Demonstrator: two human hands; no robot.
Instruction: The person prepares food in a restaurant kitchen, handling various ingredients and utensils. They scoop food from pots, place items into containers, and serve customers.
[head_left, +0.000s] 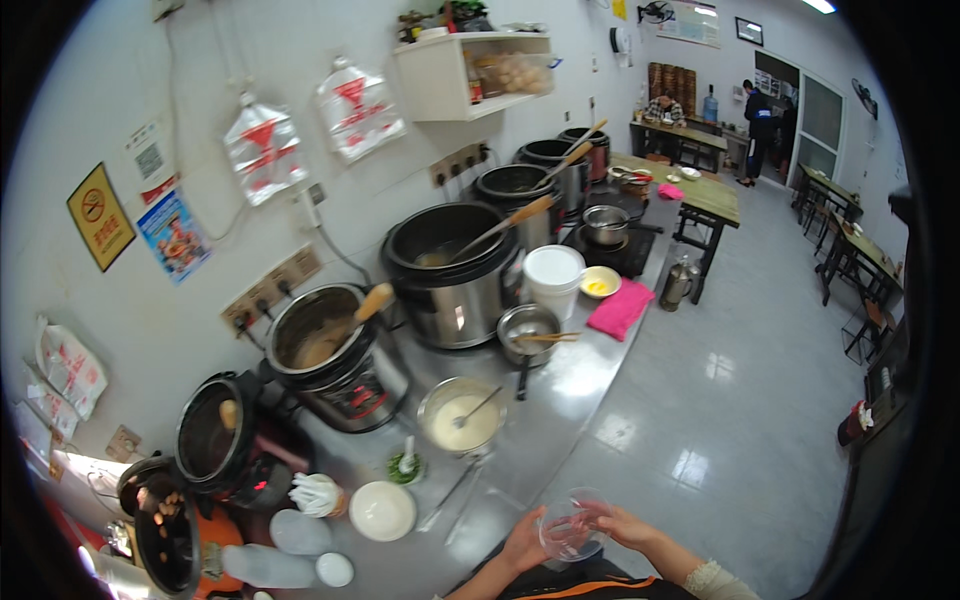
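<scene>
A clear round plastic bowl (564, 534) is held up in front of my body, past the edge of the steel counter. My left hand (526, 541) grips its left side. On the opposite side, my right hand (628, 528) holds it, and some of its fingers show through the clear plastic. Nearest on the counter lie metal tongs (452, 496). Beyond them stands a steel bowl of pale batter-like liquid (459, 426) with a ladle in it. Beside that are a small dish of chopped greens (405, 466) with a white spoon and a white bowl (382, 511).
Several electric cookers line the wall, including a large steel one (450, 277) with a ladle. A white lidded bucket (554, 274), a steel saucepan (527, 330) with chopsticks and a pink cloth (621, 309) sit near the counter edge. Two people are far back.
</scene>
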